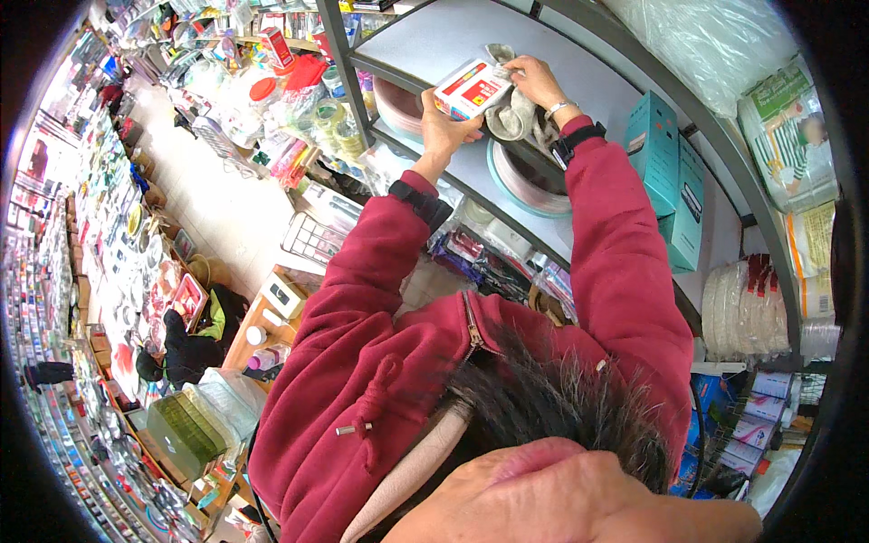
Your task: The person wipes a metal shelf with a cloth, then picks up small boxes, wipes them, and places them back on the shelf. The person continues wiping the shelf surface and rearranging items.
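Note:
My left hand (445, 129) holds a small white, red and yellow box (472, 89) from below, its thumb along the near-left side. A crumpled greyish cloth (512, 117) is pinched in my right hand (538, 80), against the right end of the box. Part of the cloth hangs down beyond that end. Both hands are raised in front of a shelf with a pale board (441, 37). Below them on the rack stand round tubs or basins with pinkish sides (529, 186), partly hidden by my hands and sleeve.
Teal boxes (655, 163) stand on the shelf right of my right arm. The dark metal rack post (346, 68) rises left of my hands. Plastic-wrapped goods and tape rolls (329, 112) crowd the left. A wooden counter (248, 326) and a wire basket (312, 237) are lower left.

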{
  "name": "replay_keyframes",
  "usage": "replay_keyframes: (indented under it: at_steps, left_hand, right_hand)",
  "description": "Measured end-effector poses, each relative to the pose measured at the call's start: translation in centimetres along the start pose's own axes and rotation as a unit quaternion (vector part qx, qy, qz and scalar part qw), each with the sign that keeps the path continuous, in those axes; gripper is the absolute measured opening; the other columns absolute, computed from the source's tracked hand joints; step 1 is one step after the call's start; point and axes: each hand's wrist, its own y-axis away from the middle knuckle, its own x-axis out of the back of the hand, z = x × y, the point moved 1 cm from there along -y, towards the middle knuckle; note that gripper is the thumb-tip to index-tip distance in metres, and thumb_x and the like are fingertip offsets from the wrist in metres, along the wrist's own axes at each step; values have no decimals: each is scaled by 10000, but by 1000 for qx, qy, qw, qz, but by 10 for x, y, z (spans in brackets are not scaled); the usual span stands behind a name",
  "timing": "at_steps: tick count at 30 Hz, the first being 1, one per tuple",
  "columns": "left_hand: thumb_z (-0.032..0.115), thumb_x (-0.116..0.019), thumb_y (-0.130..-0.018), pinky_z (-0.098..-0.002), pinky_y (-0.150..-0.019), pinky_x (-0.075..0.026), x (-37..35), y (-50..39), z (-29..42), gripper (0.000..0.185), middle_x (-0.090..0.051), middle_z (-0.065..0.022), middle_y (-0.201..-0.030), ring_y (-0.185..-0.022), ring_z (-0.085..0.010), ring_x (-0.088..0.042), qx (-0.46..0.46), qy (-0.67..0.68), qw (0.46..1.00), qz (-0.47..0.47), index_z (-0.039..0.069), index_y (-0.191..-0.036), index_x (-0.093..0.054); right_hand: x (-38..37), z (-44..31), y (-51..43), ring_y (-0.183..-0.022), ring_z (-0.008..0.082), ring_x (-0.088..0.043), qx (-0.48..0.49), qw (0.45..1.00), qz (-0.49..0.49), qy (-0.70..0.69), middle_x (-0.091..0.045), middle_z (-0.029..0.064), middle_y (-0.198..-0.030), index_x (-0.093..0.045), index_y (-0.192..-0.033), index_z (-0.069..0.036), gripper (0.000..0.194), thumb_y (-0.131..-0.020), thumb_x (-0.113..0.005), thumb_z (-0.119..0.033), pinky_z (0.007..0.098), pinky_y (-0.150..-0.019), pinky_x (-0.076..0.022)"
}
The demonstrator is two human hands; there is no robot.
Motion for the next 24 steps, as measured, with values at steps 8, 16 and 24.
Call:
replay_keyframes:
  at_steps: [8,16,24]
  left_hand:
    - [122,-831,-672,-395,-874,-509,5,-23,-37,770,-664,-151,-1104,-1074,-264,-640,-31,-99,994,42,27,-1312,-414]
    - [0,-812,-711,-327,-530,-557,-2,-5,-2,769,-662,-160,-932,-663,-209,-680,23,-17,999,-17,47,-1263,-278]
    - [0,-811,-690,-358,-608,-575,14,-22,0,845,-683,-173,-951,-764,-274,-705,-174,-130,976,6,68,-1344,-281]
  right_hand:
    - [-55,-83,20,-1087,296,-593,221,972,-39,-67,-664,121,-1115,-711,-1045,-43,238,-866,-562,-88,389,-988,-444]
    - [-44,-3,-31,-1114,302,-585,134,985,-22,103,-663,104,-1155,-701,-1086,-41,253,-894,-550,-111,404,-986,-449]
    - [7,3,-7,-1059,331,-568,-16,966,130,224,-596,137,-1170,-654,-1142,-86,298,-856,-656,-169,447,-931,-465]
